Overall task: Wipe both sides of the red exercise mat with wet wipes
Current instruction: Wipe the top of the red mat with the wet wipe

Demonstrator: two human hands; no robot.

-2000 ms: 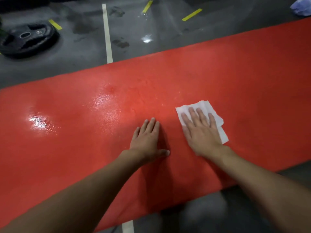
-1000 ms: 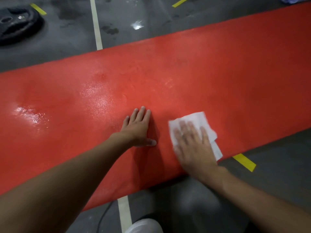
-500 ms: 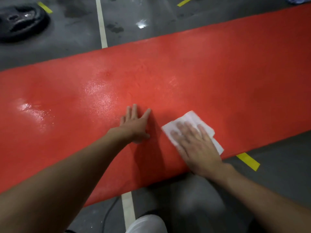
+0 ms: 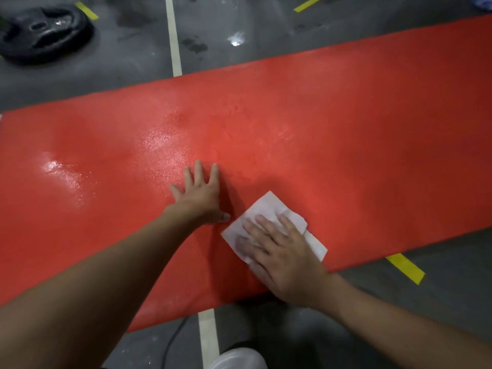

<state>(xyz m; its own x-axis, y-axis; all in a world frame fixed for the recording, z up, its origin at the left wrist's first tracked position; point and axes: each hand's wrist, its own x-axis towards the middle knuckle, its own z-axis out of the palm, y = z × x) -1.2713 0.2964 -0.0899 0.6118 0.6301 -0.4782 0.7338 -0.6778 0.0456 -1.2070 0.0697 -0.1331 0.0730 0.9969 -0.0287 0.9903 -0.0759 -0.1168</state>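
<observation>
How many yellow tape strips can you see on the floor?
3 strips: one beside the weight plate, one top right, one past the near edge of the mat. The mat may hide more.

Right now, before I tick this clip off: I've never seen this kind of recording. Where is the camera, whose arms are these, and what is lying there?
There is no machine here. A person wears one wide-angle camera on the head, so the single picture looks forward and down at their own two arms.

The left hand lies flat, fingers spread, on the red exercise mat, which is laid out on a grey floor. The right hand presses a white wet wipe against the mat close to its near edge. Its fingers are straight on top of the wipe, not curled round it. The left part of the mat shines, so it is probably wet.

Beyond the mat's far edge lies a black weight plate. The floor is marked with a white line and yellow tape.
</observation>
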